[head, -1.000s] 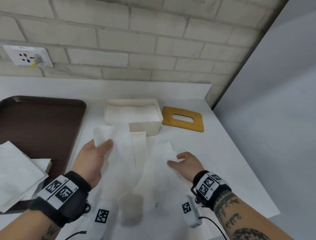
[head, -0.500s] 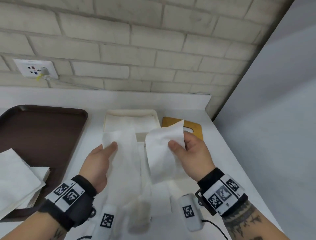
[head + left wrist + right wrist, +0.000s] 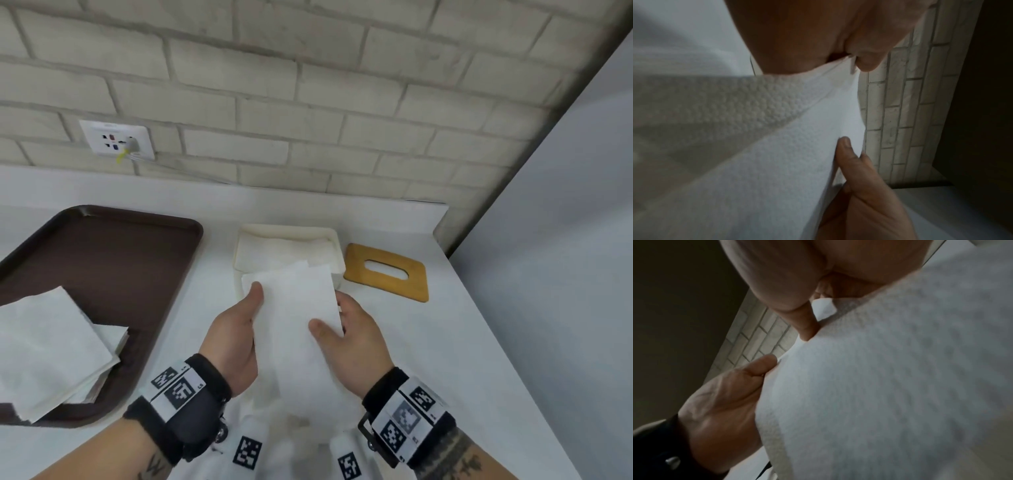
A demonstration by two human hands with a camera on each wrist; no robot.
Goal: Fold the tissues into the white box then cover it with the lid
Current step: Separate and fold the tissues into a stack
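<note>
Both hands have drawn together since half a second ago: the right hand (image 3: 352,337), which then held its flap of tissue (image 3: 301,308) raised apart from the left, has laid it across, so the sheet is now one narrow folded strip held between the two. The view has also tipped upward, showing more of the brick wall (image 3: 308,85).

Nearest, the left hand (image 3: 233,337) pinches the strip's left edge, thumb on top near the upper corner, fingers hidden behind the paper. The right hand clamps the right edge lower down, thumb pressed on the front face. In the left wrist view the tissue (image 3: 777,146) shows its embossed texture, with the right hand's thumb (image 3: 846,149) on it; the right wrist view shows the tissue (image 3: 879,386) gripped at its edge by the left hand (image 3: 725,394). The strip is lifted off the surface (image 3: 445,342), its top end overlapping the near wall of the white box (image 3: 337,246).

To the left, a stack of tissues (image 3: 51,349) rests on the near end of a dark brown tray (image 3: 120,246). Beyond the hands, the white box stands open with tissue already lying inside. Just right of it, the wooden lid (image 3: 387,272) with an oval slot lies flat on the surface, close to the box. Farthest back, a wall socket (image 3: 116,140) with a plugged-in cable sits in the brick wall.
</note>
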